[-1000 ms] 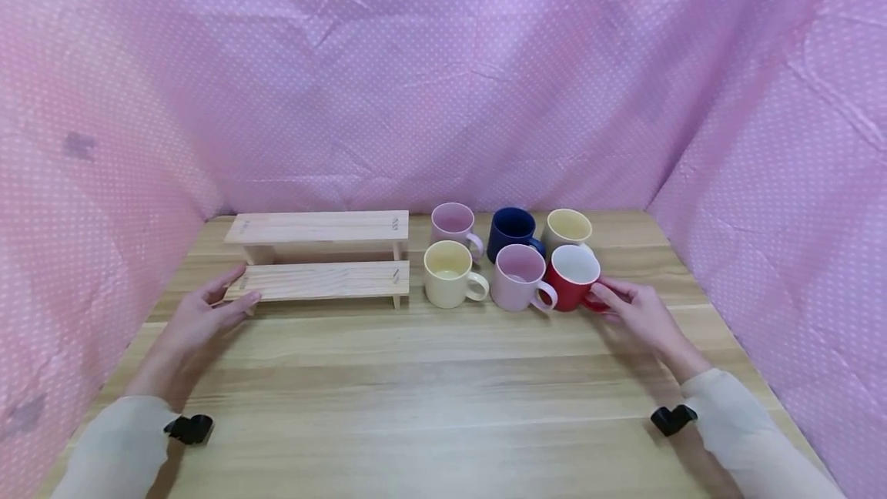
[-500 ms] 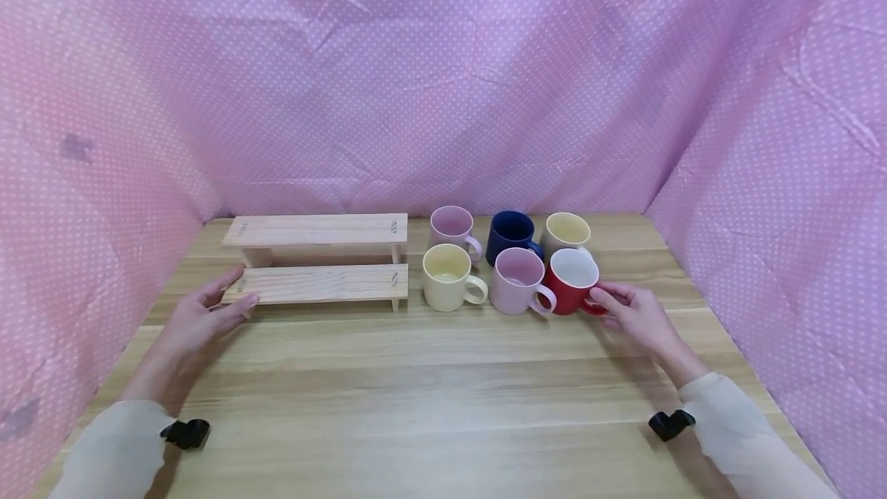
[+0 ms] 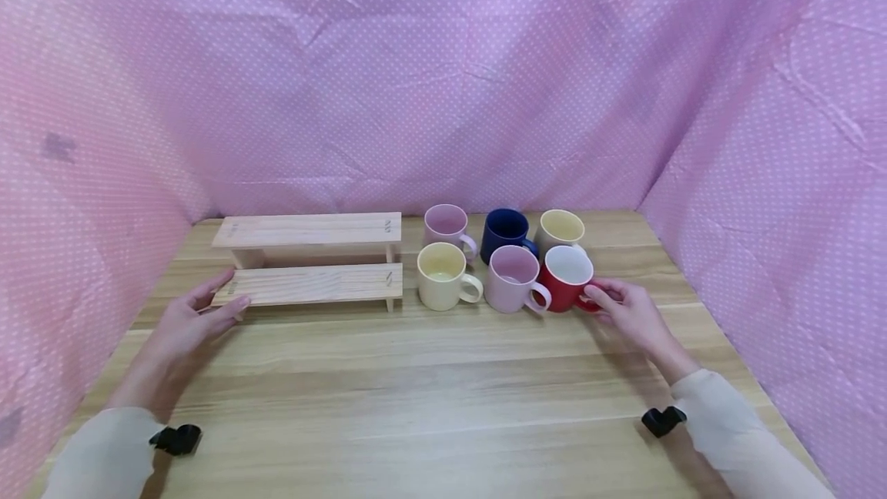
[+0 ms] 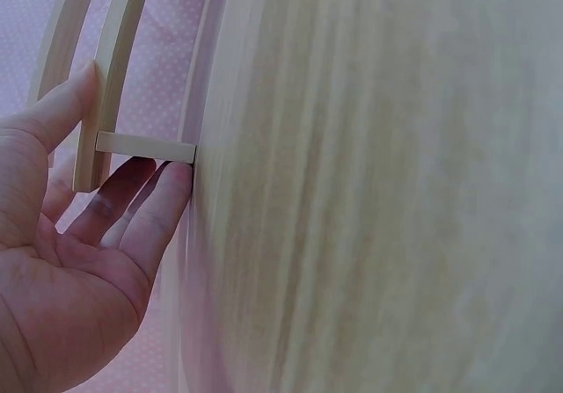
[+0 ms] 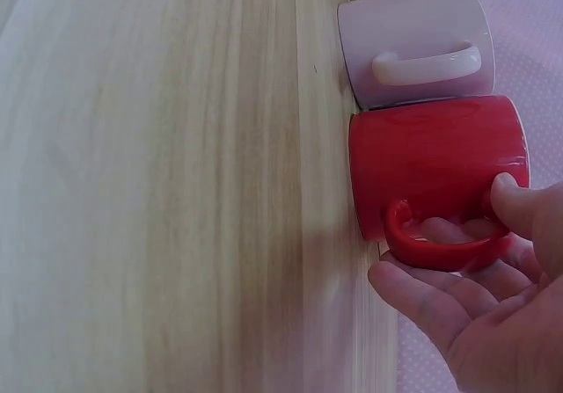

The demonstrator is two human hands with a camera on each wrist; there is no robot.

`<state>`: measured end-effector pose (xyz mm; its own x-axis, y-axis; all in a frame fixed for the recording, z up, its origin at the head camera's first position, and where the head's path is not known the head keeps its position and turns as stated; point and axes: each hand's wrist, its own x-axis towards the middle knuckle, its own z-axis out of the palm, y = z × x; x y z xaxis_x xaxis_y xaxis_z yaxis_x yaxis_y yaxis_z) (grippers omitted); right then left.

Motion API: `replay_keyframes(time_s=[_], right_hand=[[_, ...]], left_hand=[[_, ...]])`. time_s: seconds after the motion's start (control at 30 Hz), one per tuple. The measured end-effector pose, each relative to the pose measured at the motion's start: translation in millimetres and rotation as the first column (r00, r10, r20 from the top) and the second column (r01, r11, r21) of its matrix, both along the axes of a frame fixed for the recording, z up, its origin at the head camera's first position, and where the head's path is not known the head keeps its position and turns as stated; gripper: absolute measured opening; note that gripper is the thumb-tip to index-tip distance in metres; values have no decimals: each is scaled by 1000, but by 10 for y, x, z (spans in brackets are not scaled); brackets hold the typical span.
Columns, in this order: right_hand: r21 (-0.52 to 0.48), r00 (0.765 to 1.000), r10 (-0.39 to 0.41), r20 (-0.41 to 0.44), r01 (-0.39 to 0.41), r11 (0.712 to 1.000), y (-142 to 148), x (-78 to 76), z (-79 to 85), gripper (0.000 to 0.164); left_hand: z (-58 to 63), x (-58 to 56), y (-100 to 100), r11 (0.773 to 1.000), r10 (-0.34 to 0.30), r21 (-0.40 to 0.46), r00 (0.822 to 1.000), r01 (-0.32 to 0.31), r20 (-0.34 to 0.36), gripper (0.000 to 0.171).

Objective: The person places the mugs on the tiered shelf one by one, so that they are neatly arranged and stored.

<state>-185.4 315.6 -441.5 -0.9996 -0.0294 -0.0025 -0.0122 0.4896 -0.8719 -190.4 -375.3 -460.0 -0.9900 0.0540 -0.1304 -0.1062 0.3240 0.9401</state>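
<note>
My left hand grips the left end of the front wooden shelf, a low bench-like board on short legs. In the left wrist view its thumb lies against the board while the fingers reach to the shelf's leg. At the right, my right hand holds the handle of a red mug with a white inside. The right wrist view shows the thumb at the top of the handle and fingers passing behind it. A pink mug stands close beside the red one.
Behind the front shelf stands a taller wooden shelf. Left of the red mug are a front pink mug and a cream mug. The back row has another pink mug, a navy mug and a yellow mug. Pink dotted cloth surrounds the table.
The head view has shifted a little, so everything appears slightly farther left. Both hands keep their holds on the shelf and the red mug.
</note>
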Motion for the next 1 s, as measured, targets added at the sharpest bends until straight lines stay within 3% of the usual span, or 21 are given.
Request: replay_keyframes(time_s=[0.1, 0.37, 0.53, 0.73, 1.0], right_hand=[[19, 1000, 3, -20, -3, 1000, -14, -12, 18, 46], [190, 989, 6, -150, 23, 982, 30, -13, -38, 33], [187, 976, -8, -219, 50, 981, -29, -14, -87, 28], [230, 956, -34, -290, 104, 968, -48, -13, -145, 25], [201, 937, -72, -342, 148, 968, -43, -1, -86, 25]], left_hand=[[26, 13, -2, 1000, 4, -16, 1000, -4, -7, 81], [-8, -13, 21, 1000, 10, -20, 999, -11, -34, 83], [16, 8, -13, 1000, 5, -19, 1000, -6, -31, 83], [33, 5, -39, 997, 3, -75, 1000, -6, -31, 84], [24, 15, -21, 999, 14, -37, 999, -15, -31, 84]])
